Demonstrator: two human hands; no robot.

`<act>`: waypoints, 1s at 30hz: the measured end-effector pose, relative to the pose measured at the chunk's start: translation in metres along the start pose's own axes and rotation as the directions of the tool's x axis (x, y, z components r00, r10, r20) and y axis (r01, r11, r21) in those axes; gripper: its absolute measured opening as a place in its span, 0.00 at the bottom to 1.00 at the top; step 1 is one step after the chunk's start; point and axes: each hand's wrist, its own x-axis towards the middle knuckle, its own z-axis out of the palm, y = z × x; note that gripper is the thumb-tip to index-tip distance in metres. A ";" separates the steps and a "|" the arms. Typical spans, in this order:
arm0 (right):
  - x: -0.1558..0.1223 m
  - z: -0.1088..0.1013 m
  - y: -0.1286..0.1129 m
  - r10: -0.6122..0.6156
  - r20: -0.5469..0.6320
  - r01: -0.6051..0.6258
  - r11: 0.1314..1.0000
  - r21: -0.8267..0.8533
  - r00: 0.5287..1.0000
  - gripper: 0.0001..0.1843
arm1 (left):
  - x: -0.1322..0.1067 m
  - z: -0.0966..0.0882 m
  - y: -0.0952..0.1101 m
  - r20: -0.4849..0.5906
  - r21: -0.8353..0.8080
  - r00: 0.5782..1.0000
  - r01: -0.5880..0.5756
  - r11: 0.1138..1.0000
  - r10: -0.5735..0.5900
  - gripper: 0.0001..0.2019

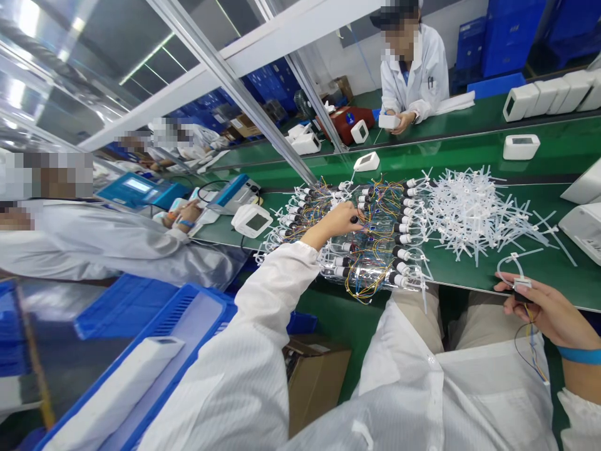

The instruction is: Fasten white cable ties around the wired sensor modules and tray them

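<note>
My left hand (pixel 342 220) reaches over clear plastic trays (pixel 375 274) full of small black-and-white cylindrical parts with thin coloured wires. Its fingers are bent together, and a dark round end (pixel 354 220) shows at them; the rest of what they grip is hidden. Near the table's front edge on the right, my right hand (pixel 539 307) holds a small black-and-white cylindrical part (pixel 522 287). A white cable tie (pixel 509 258) forms a loop on that part, and its coloured wires (pixel 533 351) hang below the hand.
A heap of white cable ties (pixel 469 213) lies on the green table (pixel 498 266). White device housings (pixel 585 228) stand at the right edge. Beyond a metal post (pixel 263 113), a co-worker (pixel 413 75) handles a white device. Another co-worker's sleeve (pixel 117 241) is at left, above blue bins (pixel 188 319).
</note>
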 end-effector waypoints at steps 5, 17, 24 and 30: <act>0.001 0.000 0.000 0.005 0.006 -0.005 1.000 0.000 1.000 0.30 | 0.000 0.000 0.000 0.002 0.076 1.000 -0.006 0.997 0.006 0.20; 0.000 0.002 -0.001 0.010 0.019 -0.010 1.000 0.004 1.000 0.30 | 0.001 -0.014 0.008 0.047 -0.367 0.999 0.003 0.930 0.016 0.13; -0.002 0.002 -0.001 0.000 0.015 0.000 1.000 0.011 1.000 0.30 | -0.001 -0.025 0.008 -0.058 -0.462 0.983 0.128 0.878 -0.174 0.15; 0.001 0.000 0.002 0.013 0.005 -0.013 1.000 0.025 1.000 0.31 | -0.002 -0.021 0.008 -0.230 -0.629 0.913 0.125 0.768 -0.337 0.12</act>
